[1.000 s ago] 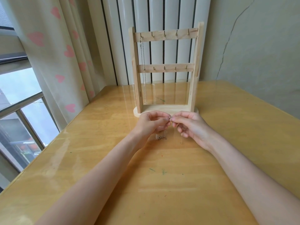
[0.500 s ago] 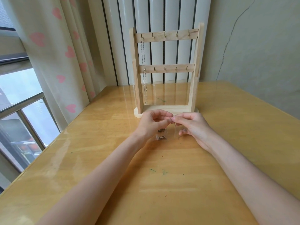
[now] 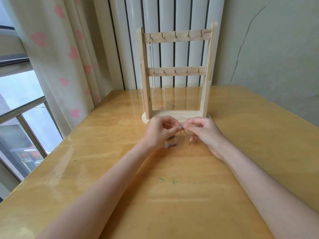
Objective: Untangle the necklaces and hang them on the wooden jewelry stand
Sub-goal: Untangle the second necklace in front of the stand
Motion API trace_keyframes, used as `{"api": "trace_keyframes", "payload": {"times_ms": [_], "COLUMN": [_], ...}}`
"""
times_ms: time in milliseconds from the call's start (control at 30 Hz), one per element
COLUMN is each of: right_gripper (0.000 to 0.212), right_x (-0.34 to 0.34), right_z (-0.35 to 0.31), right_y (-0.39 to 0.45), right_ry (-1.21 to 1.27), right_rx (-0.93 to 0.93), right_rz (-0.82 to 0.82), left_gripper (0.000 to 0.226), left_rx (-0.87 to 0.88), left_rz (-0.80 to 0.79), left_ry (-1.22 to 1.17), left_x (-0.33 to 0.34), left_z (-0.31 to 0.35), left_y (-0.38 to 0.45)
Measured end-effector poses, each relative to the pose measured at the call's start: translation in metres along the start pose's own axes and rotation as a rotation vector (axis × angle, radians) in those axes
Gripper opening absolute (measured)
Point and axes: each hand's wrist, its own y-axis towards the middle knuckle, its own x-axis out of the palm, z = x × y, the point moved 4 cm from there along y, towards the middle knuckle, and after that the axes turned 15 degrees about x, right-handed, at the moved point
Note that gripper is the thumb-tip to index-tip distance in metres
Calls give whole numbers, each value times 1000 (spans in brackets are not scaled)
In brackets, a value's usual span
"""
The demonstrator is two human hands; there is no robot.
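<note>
table (image 3: 103, 178): glossy yellow wood top, lying under the fingers and spreading out to every side; window light glaring along its left edge.
pen marks (image 3: 168, 180): small green scribbles, sitting on the wood well nearer the camera than the fingers.
curtain (image 3: 69, 54): pale cloth printed with pink hearts, hanging far left of the fingers and beyond them.
window (image 3: 19, 118): metal-framed pane, showing at the far left; blurred buildings outside.
radiator (image 3: 172, 18): white upright ribs with dark gaps, standing beyond the fingers against the back.
wall (image 3: 276, 49): pale green, rising to the right beyond the fingers.
crack (image 3: 241, 47): thin dark line, running down that wall.
</note>
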Motion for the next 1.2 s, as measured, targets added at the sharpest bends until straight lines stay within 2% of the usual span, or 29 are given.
{"api": "trace_keyframes", "payload": {"times_ms": [167, 333, 567, 800, 900, 1000, 1100, 1200], "right_gripper": [9, 9, 10, 12, 11, 10, 9, 4], "right_x": [5, 2, 6, 6, 6, 4, 2, -2], "right_z": [2, 1, -2, 0, 1, 1, -1, -3], "right_y": [0, -1, -3, 0, 1, 1, 1, 0], "right_ry": [73, 92, 58, 61, 70, 50, 17, -11], "right_rx": [69, 69, 68, 84, 97, 100, 75, 52], "right_rz": [-90, -88, -83, -104, -97, -85, -63, -23], "left_gripper": [15, 8, 5, 4, 8, 15, 14, 11], "left_rx": [-11, -58, 115, 222, 172, 34, -79, -142], "left_rz": [-31, -66, -128, -67, -56, -91, -90, -57], "left_ry": [20, -93, 204, 284, 225, 98, -64, -114], "left_x": [3, 2, 5, 5, 4, 3, 4, 2], "left_z": [2, -1, 5, 9, 7, 5, 6, 3], "left_y": [-2, -2, -1, -2, -2, -2, -5, -4]}}
